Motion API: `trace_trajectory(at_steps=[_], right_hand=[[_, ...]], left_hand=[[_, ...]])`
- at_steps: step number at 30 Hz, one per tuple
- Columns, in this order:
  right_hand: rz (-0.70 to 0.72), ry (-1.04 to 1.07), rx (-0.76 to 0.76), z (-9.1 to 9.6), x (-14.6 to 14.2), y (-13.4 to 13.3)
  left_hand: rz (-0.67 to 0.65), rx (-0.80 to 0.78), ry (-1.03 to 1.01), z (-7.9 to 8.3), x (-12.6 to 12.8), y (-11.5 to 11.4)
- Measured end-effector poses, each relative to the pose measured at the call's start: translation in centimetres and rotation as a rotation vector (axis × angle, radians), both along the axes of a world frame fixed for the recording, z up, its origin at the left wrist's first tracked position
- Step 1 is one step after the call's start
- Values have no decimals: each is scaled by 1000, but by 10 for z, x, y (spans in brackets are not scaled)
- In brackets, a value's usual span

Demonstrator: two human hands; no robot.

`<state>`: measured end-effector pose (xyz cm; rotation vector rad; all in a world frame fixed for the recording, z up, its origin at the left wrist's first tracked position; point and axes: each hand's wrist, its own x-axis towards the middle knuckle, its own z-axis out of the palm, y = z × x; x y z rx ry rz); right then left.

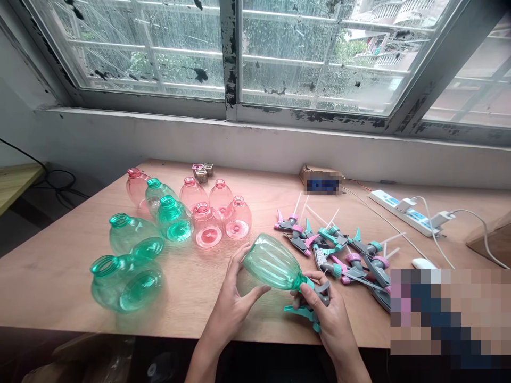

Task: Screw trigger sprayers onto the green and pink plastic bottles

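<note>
A clear green plastic bottle (273, 263) lies tilted in the air above the front of the table, its base up to the left and its neck down to the right. My left hand (235, 300) cups the base end, thumb below and fingers behind. At the neck, my right hand (325, 308) grips a grey and teal trigger spray head (305, 315) between thumb and fingers. The spray head meets the bottle's mouth; whether it is threaded on, I cannot tell. Nearest on the right lies a pile of spray heads (339, 250), grey with pink or teal parts and white tubes.
Several open green bottles (128, 284) and pink bottles (207, 226) stand on the wooden table (199, 287) at left. Small boxes (203, 171) and a carton (315, 173) sit by the wall. A power strip (405, 213) with cables lies at right. A blurred patch covers the lower right.
</note>
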<state>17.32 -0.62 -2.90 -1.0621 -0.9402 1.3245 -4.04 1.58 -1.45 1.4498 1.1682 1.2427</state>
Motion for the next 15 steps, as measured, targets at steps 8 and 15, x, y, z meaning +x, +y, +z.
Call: trace_trajectory(at_steps=[8,15], right_hand=[[1,8,-34,9,-7,-4],[10,12,-71,10,-6,-5]], left_hand=[[8,-86,-22,2,3,-5],[24,-43,-50,1,2,-1]])
